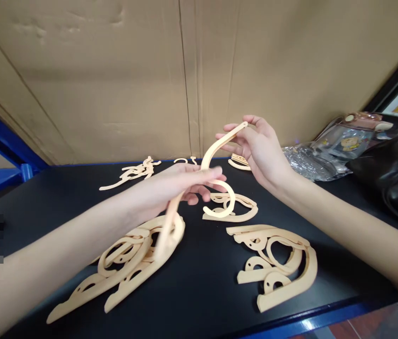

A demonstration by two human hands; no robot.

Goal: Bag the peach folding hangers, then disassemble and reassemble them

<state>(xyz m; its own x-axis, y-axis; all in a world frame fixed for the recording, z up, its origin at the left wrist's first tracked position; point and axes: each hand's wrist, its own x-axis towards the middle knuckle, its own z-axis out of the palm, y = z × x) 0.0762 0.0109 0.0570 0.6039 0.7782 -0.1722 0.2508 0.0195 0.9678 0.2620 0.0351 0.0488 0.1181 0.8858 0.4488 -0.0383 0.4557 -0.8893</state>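
Note:
A beige folding hanger [209, 155] is held in the air between both hands. My left hand [181, 182] is closed round its middle, thumb on top, and hides the joint there. The hanger's curved hook [233, 200] hangs to the right below those fingers. One arm slants up to the right, where the fingers of my right hand [261, 148] pinch it near its tip. Another slender length runs down to the left, smeared by motion. Below the left forearm lie several overlapping folded hangers [128, 273]. More folded hangers [305, 278] rest at the front right.
Another folded hanger [244, 216] lies behind the held one. Loose slim hanger pieces [133, 173] are heaped at the back left of the black table [199, 287]. Clear plastic packaging [312, 160] and a black bag [389, 165] stand at the right. Cardboard [114, 84] covers the back.

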